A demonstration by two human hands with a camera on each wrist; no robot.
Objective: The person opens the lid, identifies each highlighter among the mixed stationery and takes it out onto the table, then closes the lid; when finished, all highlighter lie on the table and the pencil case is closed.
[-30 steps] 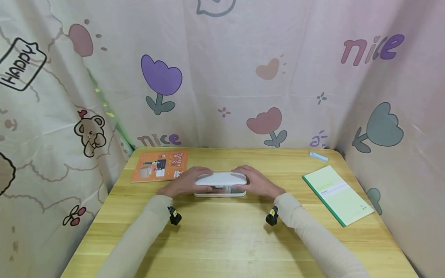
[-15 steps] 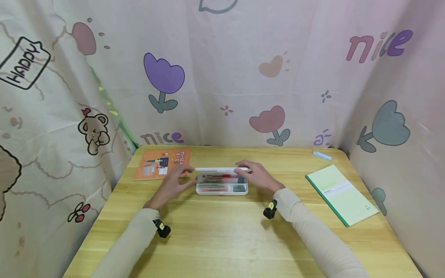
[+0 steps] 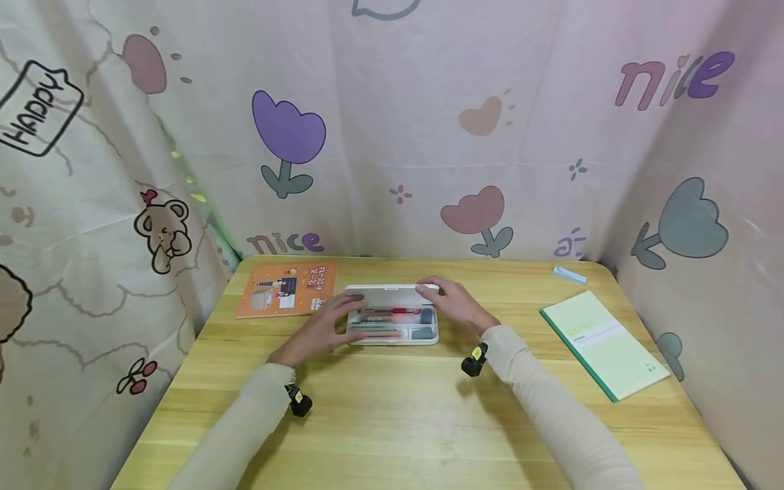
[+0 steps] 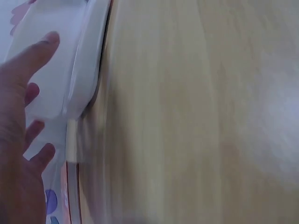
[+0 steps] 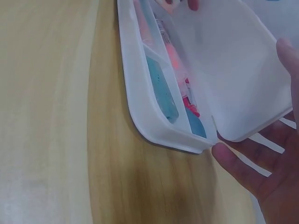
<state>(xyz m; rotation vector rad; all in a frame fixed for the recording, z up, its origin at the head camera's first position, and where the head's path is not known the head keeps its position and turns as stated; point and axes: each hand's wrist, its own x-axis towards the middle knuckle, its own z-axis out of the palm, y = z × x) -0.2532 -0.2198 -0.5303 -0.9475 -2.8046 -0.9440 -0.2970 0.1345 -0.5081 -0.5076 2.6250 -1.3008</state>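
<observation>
The pencil case is on the tabletop, right hand pinching its lid; left hand, spread loosely, partly hides its left end; orange book lies left of it, green notebook right

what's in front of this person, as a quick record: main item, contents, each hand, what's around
main item: white pencil case on the wooden table, its lid raised at the back
contents: reddish pen-like items in the rear row; teal block in the front row
right side: right hand grips the lid's edge
left side: left hand at the case's left end, thumb and fingers apart; contact unclear
around, left: orange book
around, right: pale green notebook, small light blue strip
</observation>
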